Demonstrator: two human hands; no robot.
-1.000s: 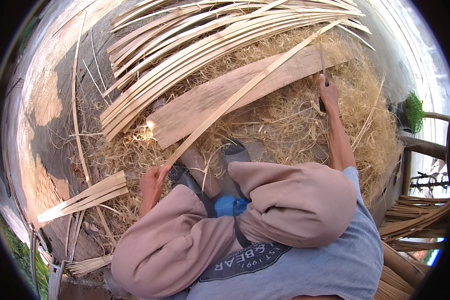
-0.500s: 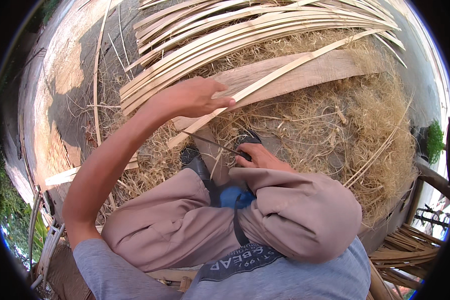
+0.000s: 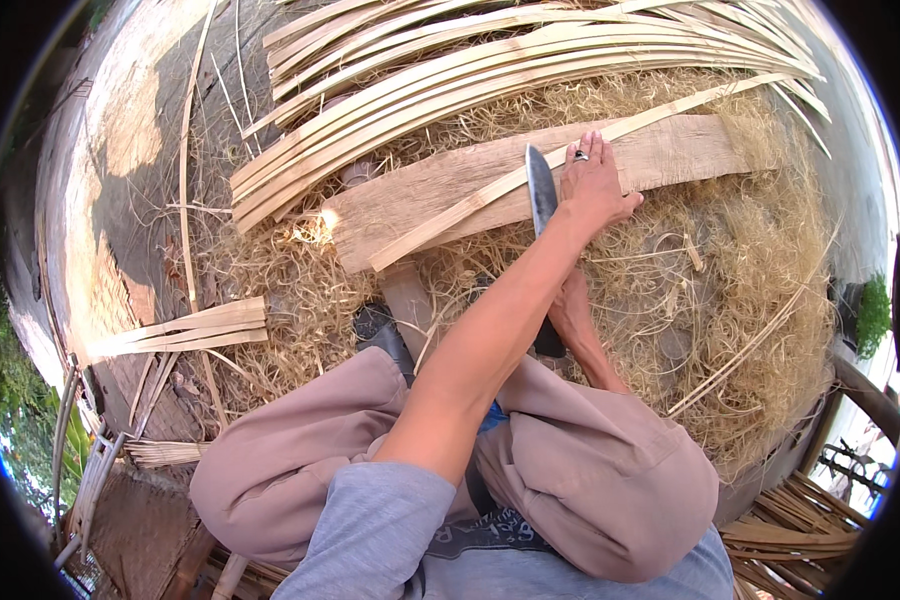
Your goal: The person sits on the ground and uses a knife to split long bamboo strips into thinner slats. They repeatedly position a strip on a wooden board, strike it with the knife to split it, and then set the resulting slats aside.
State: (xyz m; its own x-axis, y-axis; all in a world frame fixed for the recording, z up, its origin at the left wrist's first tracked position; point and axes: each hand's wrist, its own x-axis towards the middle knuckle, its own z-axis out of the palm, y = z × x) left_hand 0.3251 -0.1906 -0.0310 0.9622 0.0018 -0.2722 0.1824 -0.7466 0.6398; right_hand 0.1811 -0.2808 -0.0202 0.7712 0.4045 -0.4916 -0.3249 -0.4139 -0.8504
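Observation:
My left hand (image 3: pixel 594 182) lies across a pale bamboo-like strip (image 3: pixel 460 213), fingers stretched out together and thumb apart, with a ring on one finger. The strip rests slantwise on a broad wooden board (image 3: pixel 410 195). Beside that hand a knife (image 3: pixel 541 188) with a dark, broad blade points away from me, its tip over the board. My right hand (image 3: pixel 571 300) is closed round the knife's handle, partly hidden under my left forearm. Both the grip and the lower blade are covered by that forearm.
Many long pale strips (image 3: pixel 450 90) lie stacked beyond the board. Curly shavings (image 3: pixel 730 300) cover the ground around it. A short bundle of strips (image 3: pixel 190 328) lies at the left, and more strips (image 3: pixel 790 530) at the lower right. My bent knees flank the near side.
My left hand has moved right along the strip, crossing over my right arm. The knife has swung from pointing left to pointing away. The strip and board have shifted slightly.

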